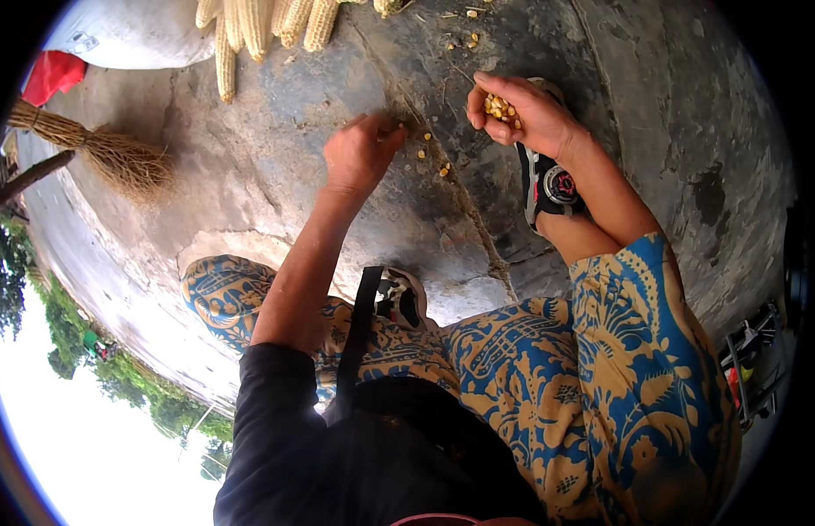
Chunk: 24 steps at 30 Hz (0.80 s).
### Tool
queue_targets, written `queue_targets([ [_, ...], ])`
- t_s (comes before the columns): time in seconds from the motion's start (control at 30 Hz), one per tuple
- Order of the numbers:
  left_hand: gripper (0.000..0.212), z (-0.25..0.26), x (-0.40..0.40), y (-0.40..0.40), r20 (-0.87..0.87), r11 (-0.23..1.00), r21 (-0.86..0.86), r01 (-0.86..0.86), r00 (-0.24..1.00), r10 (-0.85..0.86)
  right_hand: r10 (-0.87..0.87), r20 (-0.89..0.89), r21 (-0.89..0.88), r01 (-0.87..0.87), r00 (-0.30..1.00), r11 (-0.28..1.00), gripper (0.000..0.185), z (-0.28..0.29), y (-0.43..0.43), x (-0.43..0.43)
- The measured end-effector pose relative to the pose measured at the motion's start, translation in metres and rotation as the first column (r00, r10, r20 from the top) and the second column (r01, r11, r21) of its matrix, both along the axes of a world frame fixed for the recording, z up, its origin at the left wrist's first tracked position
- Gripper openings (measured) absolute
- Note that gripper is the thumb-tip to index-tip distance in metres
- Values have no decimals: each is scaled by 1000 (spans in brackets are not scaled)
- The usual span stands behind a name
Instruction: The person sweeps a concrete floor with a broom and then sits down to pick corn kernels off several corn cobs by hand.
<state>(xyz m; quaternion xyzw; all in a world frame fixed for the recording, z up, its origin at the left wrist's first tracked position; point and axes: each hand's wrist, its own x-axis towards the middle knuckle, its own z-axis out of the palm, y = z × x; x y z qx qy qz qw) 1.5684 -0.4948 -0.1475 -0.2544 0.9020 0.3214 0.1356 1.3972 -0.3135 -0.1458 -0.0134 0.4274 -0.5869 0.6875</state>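
Note:
My right hand is cupped, palm up, around a small heap of yellow corn kernels. It is held above my right shoe, which it partly covers. Low over the concrete floor, my left hand has its fingers bent and drawn together; whether a kernel is between the fingertips cannot be made out. Just right of those fingertips, a few loose kernels lie along a crack in the floor. Several more kernels are scattered farther off, near the top edge.
Bare, stripped corn cobs lie in a pile at the top, beside a white sack. A straw broom and a red cloth are at the left. My other shoe is tucked beneath me. A metal-framed object stands at the right rim.

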Motion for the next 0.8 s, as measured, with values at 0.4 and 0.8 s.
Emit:
queue_targets([
  [0.4,15,-5,-5,22,-27,984,-165,-60,998,57,-8,5,11,7,1000,1000,41,1,0,-1],
  [0.8,15,49,-38,42,-234,858,499,-124,934,271,115,-58,123,-107,992,987,43,10,-5,1],
])
